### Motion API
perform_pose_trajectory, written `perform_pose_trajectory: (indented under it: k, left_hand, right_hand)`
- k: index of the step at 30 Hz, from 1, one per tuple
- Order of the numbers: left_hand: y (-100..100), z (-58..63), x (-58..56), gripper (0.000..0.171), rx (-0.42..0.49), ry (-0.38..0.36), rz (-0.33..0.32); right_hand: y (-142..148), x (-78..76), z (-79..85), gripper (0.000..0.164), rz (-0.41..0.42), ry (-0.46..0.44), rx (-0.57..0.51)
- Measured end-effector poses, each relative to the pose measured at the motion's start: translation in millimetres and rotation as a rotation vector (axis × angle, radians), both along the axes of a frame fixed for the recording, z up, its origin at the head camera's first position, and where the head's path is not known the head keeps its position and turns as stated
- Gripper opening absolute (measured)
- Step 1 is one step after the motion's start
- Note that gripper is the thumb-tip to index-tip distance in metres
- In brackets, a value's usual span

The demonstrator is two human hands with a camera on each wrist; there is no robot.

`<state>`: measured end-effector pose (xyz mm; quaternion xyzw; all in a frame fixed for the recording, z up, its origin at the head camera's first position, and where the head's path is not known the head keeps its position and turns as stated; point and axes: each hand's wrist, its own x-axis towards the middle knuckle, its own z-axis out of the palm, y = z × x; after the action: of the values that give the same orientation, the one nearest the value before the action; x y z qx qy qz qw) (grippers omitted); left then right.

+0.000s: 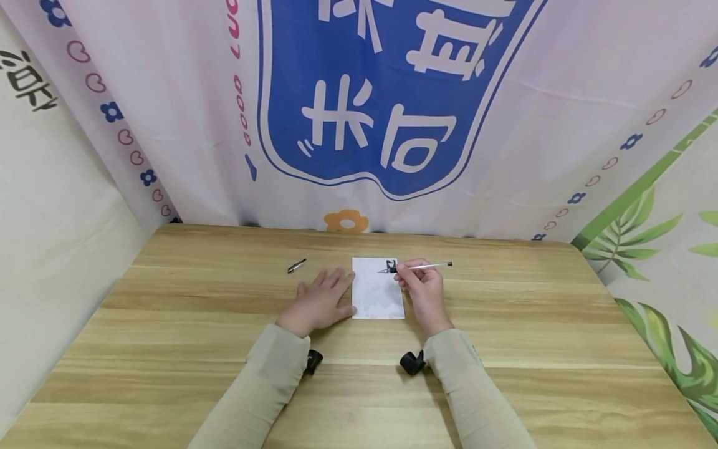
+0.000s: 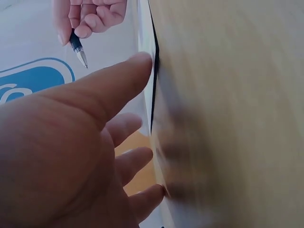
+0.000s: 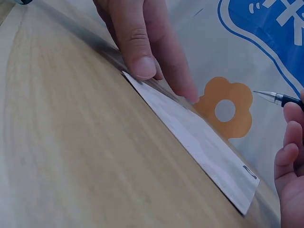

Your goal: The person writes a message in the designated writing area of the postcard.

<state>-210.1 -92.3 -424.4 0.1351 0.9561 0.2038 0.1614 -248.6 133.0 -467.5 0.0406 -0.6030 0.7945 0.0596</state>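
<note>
A white sheet of paper (image 1: 374, 296) with a small dark mark near its top right corner lies on the table. My right hand (image 1: 424, 292) pinches a clear-barrelled gel pen (image 1: 429, 265) over the right side of the sheet, its tip pointing left. In the right wrist view the pen's metal tip (image 3: 266, 96) shows above the paper (image 3: 204, 147). My left hand (image 1: 321, 304) has its fingers spread, with thumb and fingertips at the paper's left edge. The left wrist view shows that thumb (image 2: 118, 85) stretched along the edge.
A black pen cap (image 1: 296, 265) lies on the wooden table (image 1: 196, 324), left of the sheet. Black wrist cameras (image 1: 412, 362) sit at both cuffs. Behind the table's far edge hangs a printed curtain (image 1: 213, 187) with a blue badge and an orange flower.
</note>
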Motion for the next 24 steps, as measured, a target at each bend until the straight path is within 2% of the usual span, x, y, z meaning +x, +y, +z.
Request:
perform_pose_trajectory:
  k: [5, 10, 17, 24]
  left_hand:
    - [-1.3, 1.5, 0.7, 0.072, -0.035, -0.012, -0.012]
    - [0.6, -2.6, -0.5, 0.073, -0.045, -0.022, -0.009]
    - [4.2, 2.0, 3.8, 0.072, -0.073, -0.033, 0.016]
    - [5.6, 5.0, 4.0, 0.073, -0.108, -0.043, 0.019]
  right_hand:
    - [-2.3, 0.6, 2.0, 0.011, 0.008, 0.005, 0.003]
    - [-4.3, 2.1, 4.1, 0.006, 0.006, 0.005, 0.013]
    - [-7.9, 0.3, 6.2, 0.031, 0.038, 0.006, 0.091]
    - [-12.6, -7.7, 5.5, 0.024, 0.042, 0.005, 0.144]
